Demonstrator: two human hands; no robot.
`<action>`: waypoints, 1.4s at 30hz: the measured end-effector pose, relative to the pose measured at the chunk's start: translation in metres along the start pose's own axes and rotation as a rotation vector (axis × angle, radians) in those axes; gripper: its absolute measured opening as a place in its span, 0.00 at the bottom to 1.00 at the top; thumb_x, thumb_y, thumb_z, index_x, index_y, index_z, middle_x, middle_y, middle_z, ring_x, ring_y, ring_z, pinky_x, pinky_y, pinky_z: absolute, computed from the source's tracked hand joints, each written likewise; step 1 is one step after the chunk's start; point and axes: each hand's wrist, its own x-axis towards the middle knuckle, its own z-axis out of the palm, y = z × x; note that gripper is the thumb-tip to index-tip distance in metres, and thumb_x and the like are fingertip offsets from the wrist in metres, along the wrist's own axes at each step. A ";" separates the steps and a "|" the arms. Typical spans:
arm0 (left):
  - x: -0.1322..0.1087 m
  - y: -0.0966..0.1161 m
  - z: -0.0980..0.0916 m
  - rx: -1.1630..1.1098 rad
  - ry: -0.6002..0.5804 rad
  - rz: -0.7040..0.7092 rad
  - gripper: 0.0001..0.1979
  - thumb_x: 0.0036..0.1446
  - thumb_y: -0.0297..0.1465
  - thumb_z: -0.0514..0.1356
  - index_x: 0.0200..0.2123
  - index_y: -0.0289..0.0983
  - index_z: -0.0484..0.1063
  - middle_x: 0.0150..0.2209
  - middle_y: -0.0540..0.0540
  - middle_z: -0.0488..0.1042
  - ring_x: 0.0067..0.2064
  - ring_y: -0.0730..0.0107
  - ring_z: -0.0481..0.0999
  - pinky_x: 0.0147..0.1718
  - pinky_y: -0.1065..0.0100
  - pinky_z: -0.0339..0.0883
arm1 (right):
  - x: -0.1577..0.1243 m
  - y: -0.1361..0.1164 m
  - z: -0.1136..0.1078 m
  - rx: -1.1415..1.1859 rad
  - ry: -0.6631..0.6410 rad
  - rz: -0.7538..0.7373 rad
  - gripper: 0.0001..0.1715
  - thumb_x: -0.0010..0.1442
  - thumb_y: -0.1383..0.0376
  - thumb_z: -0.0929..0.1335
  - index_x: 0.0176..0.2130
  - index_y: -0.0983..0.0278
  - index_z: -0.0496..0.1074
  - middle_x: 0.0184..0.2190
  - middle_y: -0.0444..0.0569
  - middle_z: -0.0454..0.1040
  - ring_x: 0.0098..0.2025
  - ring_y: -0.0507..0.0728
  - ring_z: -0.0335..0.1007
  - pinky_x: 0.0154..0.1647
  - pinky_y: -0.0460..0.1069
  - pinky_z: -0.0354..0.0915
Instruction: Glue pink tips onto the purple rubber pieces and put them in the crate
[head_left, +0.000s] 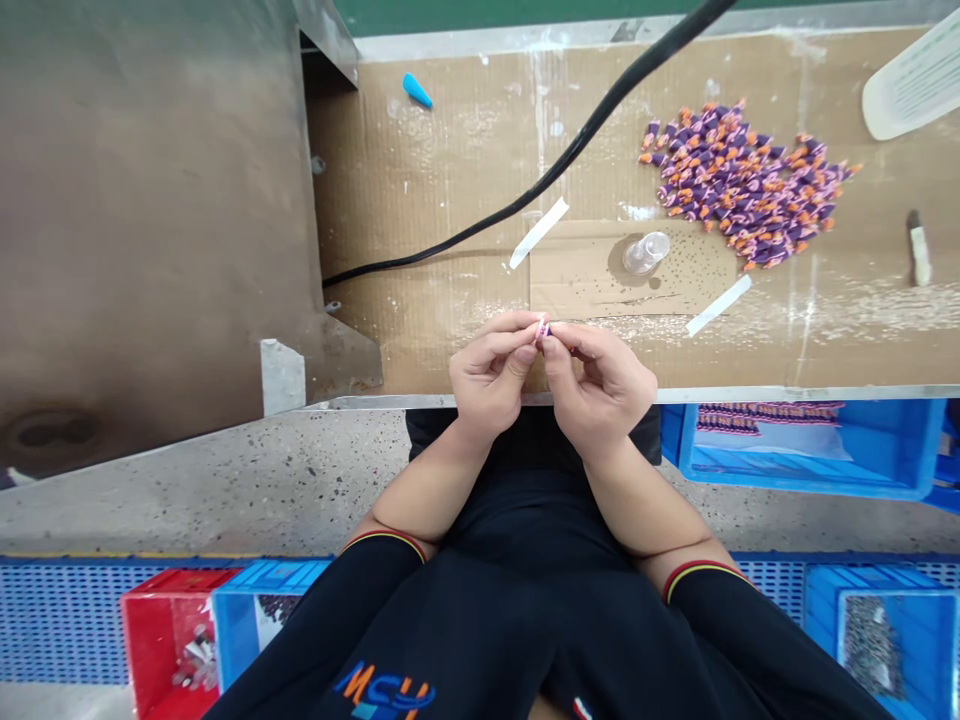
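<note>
One head-worn view: steep downward look past lap [517,520] onto cardboard-topped bench [450,180], close, facing forward.

Held piece [541,330]: pink and purple, centre of the frame.
Pile of parts [742,185]: purple, orange and pink mixed, upper right.
Cable [570,150]: black, plain, upper centre.
Cap [417,90]: bright blue, top left of centre.
Cardboard [450,200]: brown, with white smears and dark specks.
Tape strips [538,232]: white.
Sleeves [337,620]: black, cuffs edged red and yellow.
Right crate [810,485]: blue.
Left crate [169,630]: red, lower left.
Floor [337,470]: grey, speckled.
</note>
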 end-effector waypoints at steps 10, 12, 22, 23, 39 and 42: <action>0.002 -0.010 -0.006 0.012 -0.083 0.193 0.09 0.73 0.37 0.70 0.53 0.55 0.89 0.51 0.49 0.88 0.51 0.69 0.89 0.53 0.67 0.86 | -0.002 -0.002 -0.001 -0.022 -0.009 0.068 0.04 0.75 0.63 0.74 0.45 0.55 0.83 0.40 0.45 0.90 0.40 0.57 0.90 0.44 0.54 0.88; 0.002 -0.011 -0.006 0.014 -0.083 0.183 0.09 0.73 0.37 0.70 0.53 0.55 0.89 0.51 0.49 0.88 0.51 0.69 0.89 0.53 0.67 0.86 | -0.002 -0.002 -0.001 -0.035 -0.016 0.073 0.05 0.76 0.62 0.73 0.45 0.55 0.83 0.40 0.45 0.90 0.40 0.57 0.90 0.43 0.55 0.88; 0.004 -0.014 0.002 -0.139 0.022 0.057 0.06 0.71 0.40 0.73 0.50 0.51 0.89 0.45 0.50 0.88 0.41 0.76 0.87 0.46 0.73 0.84 | 0.000 0.008 -0.005 0.055 -0.113 0.047 0.09 0.74 0.68 0.73 0.50 0.55 0.82 0.44 0.45 0.88 0.43 0.56 0.88 0.43 0.53 0.86; 0.004 -0.014 0.002 -0.138 0.023 0.051 0.06 0.71 0.40 0.73 0.49 0.51 0.89 0.45 0.50 0.88 0.41 0.75 0.87 0.46 0.72 0.84 | 0.002 0.009 -0.007 0.057 -0.125 0.042 0.10 0.74 0.69 0.73 0.51 0.55 0.81 0.44 0.45 0.88 0.43 0.56 0.88 0.42 0.52 0.86; 0.000 -0.010 -0.003 0.059 -0.202 0.224 0.12 0.68 0.31 0.75 0.53 0.45 0.85 0.54 0.44 0.88 0.56 0.62 0.89 0.57 0.60 0.86 | 0.032 0.024 -0.055 0.013 -0.404 -0.034 0.12 0.71 0.72 0.71 0.44 0.55 0.80 0.39 0.44 0.87 0.42 0.57 0.85 0.44 0.54 0.81; 0.000 -0.009 -0.003 0.145 -0.198 0.259 0.09 0.70 0.31 0.72 0.52 0.44 0.85 0.53 0.43 0.88 0.55 0.63 0.89 0.57 0.60 0.86 | 0.043 0.033 -0.071 -0.118 -0.549 -0.118 0.12 0.69 0.73 0.69 0.42 0.55 0.78 0.41 0.46 0.86 0.43 0.58 0.85 0.45 0.55 0.80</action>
